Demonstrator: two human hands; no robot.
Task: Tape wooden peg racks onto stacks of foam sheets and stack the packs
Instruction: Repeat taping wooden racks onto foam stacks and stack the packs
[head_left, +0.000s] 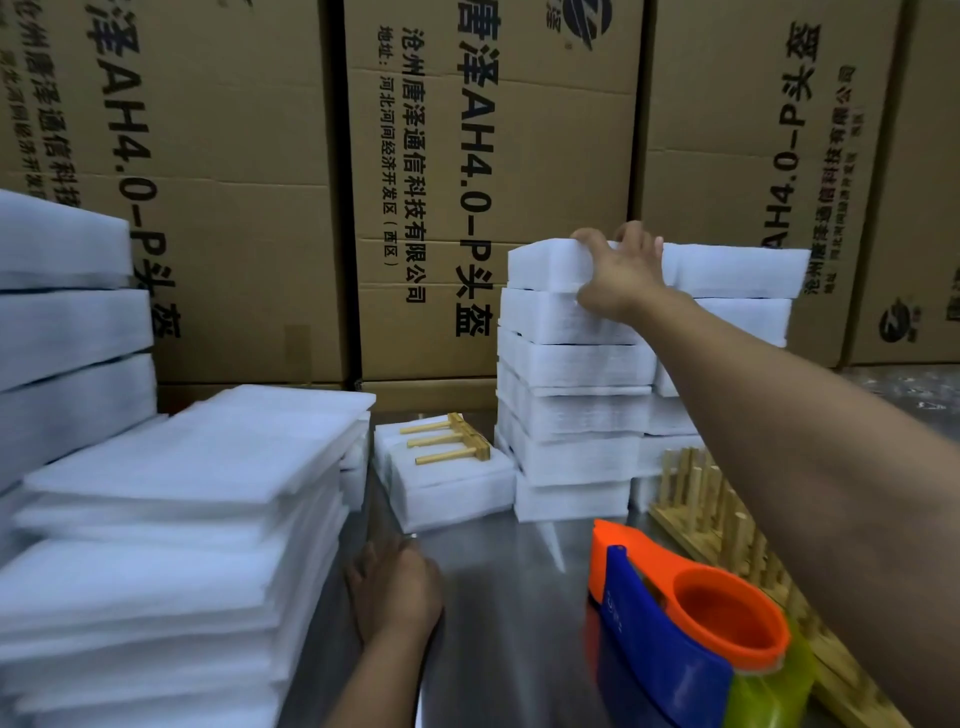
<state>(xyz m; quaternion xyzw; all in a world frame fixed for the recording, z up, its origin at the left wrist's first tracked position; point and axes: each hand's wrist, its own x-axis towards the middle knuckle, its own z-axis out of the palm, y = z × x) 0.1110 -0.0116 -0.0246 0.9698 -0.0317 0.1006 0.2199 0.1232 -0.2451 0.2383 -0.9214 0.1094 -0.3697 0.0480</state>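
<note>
The right hand (621, 275) holds the top pack (545, 267) of the tall stack of packs (571, 415) at the back of the tabletop (509, 597). Its fingers are spread and bent over the top edge. The left hand (395, 587) rests on the tabletop, fingers loosely curled, holding nothing.

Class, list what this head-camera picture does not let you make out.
Head view:
- right hand: fingertips hidden over the top pack.
- wooden peg racks: partly behind the right forearm.
- tape dispenser: blurred, cut off by the bottom edge.
</note>
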